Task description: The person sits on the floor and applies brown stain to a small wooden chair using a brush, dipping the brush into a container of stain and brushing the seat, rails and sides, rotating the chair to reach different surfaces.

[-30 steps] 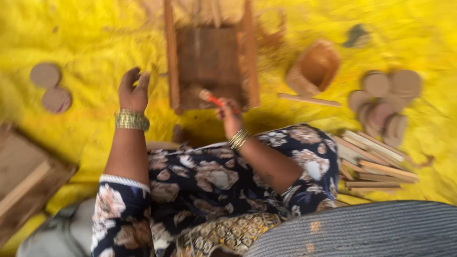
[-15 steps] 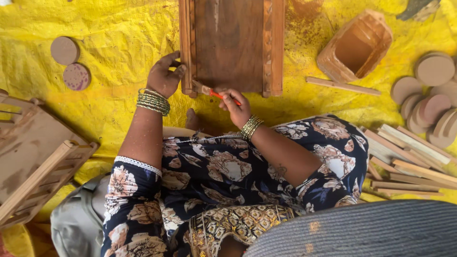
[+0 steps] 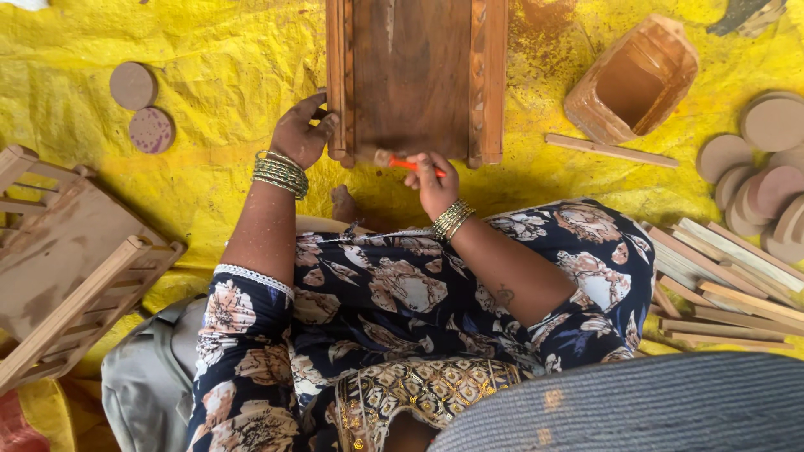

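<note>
A dark brown wooden tray (image 3: 416, 75) with carved side rails lies on a yellow sheet (image 3: 218, 50) in front of me. My left hand (image 3: 303, 131) grips the near left corner of its rail. My right hand (image 3: 434, 180) holds a small brush with an orange handle (image 3: 404, 162); its tip touches the tray's near edge. Both wrists wear bangles, and both hands are smeared with brown stain.
An unstained wooden tray frame (image 3: 71, 259) lies at the left. Two round wooden discs (image 3: 141, 107) sit at the upper left, more discs (image 3: 758, 167) at the right. A brown tub (image 3: 634, 79), a loose stick (image 3: 610, 151) and a pile of wooden slats (image 3: 729, 280) lie at the right.
The view has shifted so the tray sits closer. My left hand went from raised and open to gripping the tray's left corner. My right hand brought the brush to the near edge.
</note>
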### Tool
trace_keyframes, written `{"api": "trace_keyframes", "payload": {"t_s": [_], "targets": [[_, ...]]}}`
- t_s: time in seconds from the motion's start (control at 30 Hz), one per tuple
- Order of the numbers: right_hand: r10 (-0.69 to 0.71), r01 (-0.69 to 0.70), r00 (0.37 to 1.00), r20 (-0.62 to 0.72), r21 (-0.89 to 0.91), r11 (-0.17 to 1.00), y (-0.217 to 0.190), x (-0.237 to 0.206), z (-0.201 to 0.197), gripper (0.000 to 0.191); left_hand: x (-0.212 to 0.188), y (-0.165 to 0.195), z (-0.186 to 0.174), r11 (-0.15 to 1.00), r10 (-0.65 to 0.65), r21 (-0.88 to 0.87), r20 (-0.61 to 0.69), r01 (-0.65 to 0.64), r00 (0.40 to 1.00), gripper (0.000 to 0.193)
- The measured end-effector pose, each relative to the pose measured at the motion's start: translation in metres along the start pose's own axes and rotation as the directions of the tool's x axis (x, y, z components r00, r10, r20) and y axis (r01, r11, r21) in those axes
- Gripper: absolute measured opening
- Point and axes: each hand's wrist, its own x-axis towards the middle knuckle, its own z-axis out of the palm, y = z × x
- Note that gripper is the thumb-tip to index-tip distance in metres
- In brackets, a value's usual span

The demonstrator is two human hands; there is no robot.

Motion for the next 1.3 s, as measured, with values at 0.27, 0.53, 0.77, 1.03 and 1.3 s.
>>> {"api": "trace_keyframes", "payload": {"t_s": [0.27, 0.53, 0.77, 1.03, 1.3], "targets": [[-0.053, 0.052, 0.995, 0.089, 0.008, 0.999, -0.003, -0.004, -0.006, 0.038, 0.002, 0.003, 0.002, 0.999, 0.033, -0.018, 0.024, -0.033, 0.999, 0.048], [-0.324, 0.448, 0.889, 0.323, -0.467, 0.763, -0.051, -0.004, -0.027, 0.025, 0.008, 0.02, 0.002, 0.999, 0.012, 0.032, 0.105, -0.016, 0.994, 0.047], [-0.304, 0.555, 0.825, 0.476, -0.783, 0.281, -0.096, -0.039, -0.042, 0.015, 0.013, 0.031, 0.011, 0.994, -0.108, 0.005, 0.138, 0.108, 0.985, 0.055], [-0.526, 0.403, 0.792, 0.309, -0.912, 0.072, -0.12, -0.078, -0.094, 0.014, 0.032, 0.024, 0.034, 0.98, 0.083, 0.17, 0.107, -0.101, 0.991, 0.06], [-0.19, 0.56, 0.828, 0.528, -0.795, 0.232, -0.098, -0.05, -0.035, 0.024, 0.044, 0.046, 0.036, 0.972, 0.007, 0.226, 0.219, -0.058, 0.976, 0.065]]}}
